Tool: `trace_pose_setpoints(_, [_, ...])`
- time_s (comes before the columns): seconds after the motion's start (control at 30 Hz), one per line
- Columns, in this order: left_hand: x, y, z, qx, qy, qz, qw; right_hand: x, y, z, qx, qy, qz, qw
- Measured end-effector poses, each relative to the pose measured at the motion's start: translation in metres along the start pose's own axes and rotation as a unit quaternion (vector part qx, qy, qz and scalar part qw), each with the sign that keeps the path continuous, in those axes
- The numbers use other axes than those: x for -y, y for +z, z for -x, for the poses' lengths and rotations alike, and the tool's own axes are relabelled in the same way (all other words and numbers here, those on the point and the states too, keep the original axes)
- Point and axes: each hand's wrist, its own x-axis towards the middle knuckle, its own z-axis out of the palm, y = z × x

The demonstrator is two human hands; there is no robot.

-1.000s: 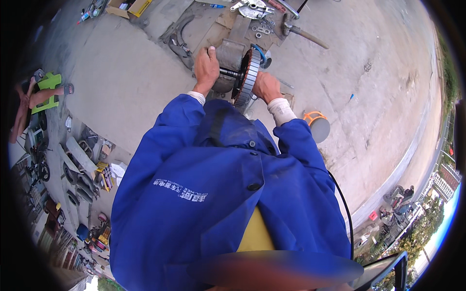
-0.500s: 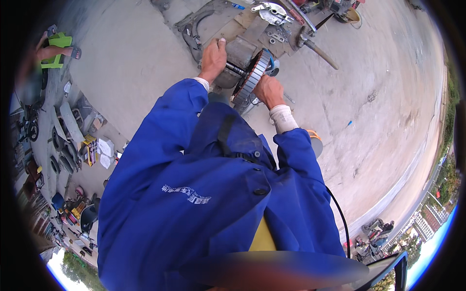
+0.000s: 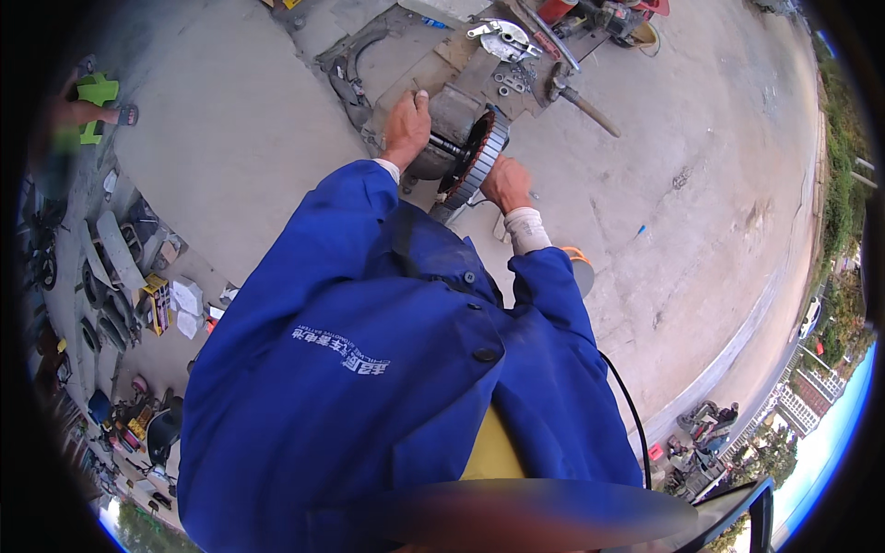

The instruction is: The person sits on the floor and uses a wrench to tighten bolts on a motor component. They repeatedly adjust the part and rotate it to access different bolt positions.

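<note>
A motor stator (image 3: 485, 160), a wide ring of grey metal segments with reddish windings at its rim, stands on edge before me. Its dark shaft (image 3: 446, 144) points left, toward my left hand (image 3: 407, 127). That hand is closed around the shaft's end, thumb on top. On the ring's other side, my right hand (image 3: 507, 183) grips the stator; its fingertips are hidden behind the ring. Beneath and beyond them sits a worn grey metal block (image 3: 458, 100).
Beyond the block lie a silver brake plate (image 3: 504, 41), several loose nuts and washers (image 3: 509, 83), and a hammer (image 3: 590, 111). An orange-rimmed round object (image 3: 578, 267) is by my right sleeve. At far left, a person's foot (image 3: 127, 114) shows by a green stool (image 3: 96, 90).
The whole view has shifted slightly. The stator has turned a little, and less of my right hand's fingers shows. Both hands keep their places on the shaft and the ring.
</note>
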Motion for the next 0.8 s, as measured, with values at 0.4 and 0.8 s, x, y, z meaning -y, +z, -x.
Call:
trace_pose_setpoints(0.4, [0.004,-0.002,0.000,0.009,0.007,0.007,1.000,0.004,-0.004,0.002,0.033,0.000,0.016,0.999])
trace_pose_setpoints(0.8, [0.002,-0.001,-0.002,0.017,0.000,0.018,1.000,-0.014,0.016,-0.007,0.015,-0.023,0.010,1.000])
